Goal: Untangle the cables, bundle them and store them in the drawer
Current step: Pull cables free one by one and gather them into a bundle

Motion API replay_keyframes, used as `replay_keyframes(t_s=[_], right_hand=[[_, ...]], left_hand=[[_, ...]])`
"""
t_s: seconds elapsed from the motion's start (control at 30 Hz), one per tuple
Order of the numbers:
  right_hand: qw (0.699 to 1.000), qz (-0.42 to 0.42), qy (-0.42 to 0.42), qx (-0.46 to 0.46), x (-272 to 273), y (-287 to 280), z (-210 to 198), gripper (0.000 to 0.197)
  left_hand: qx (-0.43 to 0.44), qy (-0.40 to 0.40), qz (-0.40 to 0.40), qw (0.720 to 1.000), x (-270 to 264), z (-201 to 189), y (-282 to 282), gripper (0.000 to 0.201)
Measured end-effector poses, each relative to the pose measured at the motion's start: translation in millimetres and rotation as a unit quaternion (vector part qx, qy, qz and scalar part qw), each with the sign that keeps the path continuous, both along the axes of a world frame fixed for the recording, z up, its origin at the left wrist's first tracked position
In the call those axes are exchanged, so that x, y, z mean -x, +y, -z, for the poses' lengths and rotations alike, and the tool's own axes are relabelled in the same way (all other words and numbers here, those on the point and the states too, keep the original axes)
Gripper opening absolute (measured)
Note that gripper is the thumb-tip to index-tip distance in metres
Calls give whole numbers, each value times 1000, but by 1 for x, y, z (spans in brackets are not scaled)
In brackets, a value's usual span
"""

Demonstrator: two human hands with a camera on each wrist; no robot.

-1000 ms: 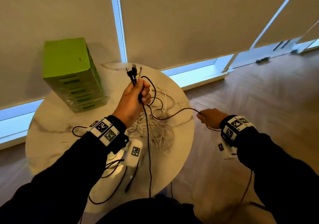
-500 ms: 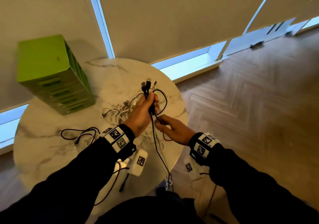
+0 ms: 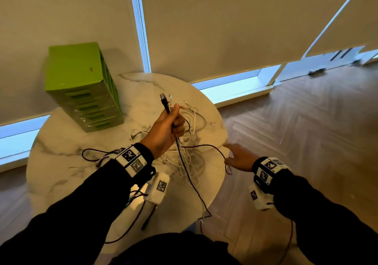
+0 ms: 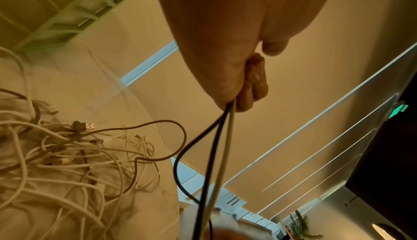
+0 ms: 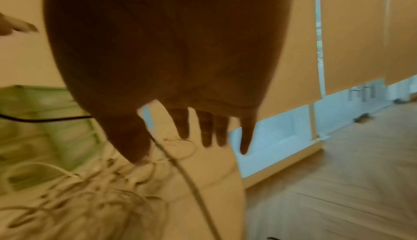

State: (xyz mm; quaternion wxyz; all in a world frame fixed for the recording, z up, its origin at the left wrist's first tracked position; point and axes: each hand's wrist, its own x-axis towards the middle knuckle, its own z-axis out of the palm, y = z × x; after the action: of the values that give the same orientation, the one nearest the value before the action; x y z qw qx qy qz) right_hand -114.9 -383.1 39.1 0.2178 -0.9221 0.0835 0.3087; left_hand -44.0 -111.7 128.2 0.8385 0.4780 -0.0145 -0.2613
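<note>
Cables (image 3: 184,158) lie tangled on the marble surface (image 3: 81,142), several plug ends clenched upright in the left hand (image 3: 165,129), so the right hand (image 3: 239,158), fingers spread under a black loop, should draw slack out gently.

Black long sleeves (image 3: 71,209); white wristbands (image 3: 134,161) bearing black square-coded markers; white tagged modules (image 3: 157,188) beneath wrists, thin dark leads trailing.

round marble table (image 3: 67,174) (beige blinds (image 3: 225,25) behind)
</note>
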Motion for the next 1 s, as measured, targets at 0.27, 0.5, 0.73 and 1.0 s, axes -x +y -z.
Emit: replay_keyframes(t_s=[0.27, 0.5, 0.73, 1.0], right_hand=[[956, -159, -8, -247, -29, 139, -62, 41], [964, -206, 92, -144, -49, 130, -46, 59], [967, -135, -169, -137, -76, 127, -42, 32], [940, -287, -53, -179, -40, 174, -15, 52]], left_hand=[[-6, -20, 45, 999, 4, -17, 24, 28], [7, -2, 74, 997, -14, -26, 85, 33], [34, -56, -96, 993, -36, -16, 99, 26], [-49, -65, -148, 986, -52, -1, 85, 43]])
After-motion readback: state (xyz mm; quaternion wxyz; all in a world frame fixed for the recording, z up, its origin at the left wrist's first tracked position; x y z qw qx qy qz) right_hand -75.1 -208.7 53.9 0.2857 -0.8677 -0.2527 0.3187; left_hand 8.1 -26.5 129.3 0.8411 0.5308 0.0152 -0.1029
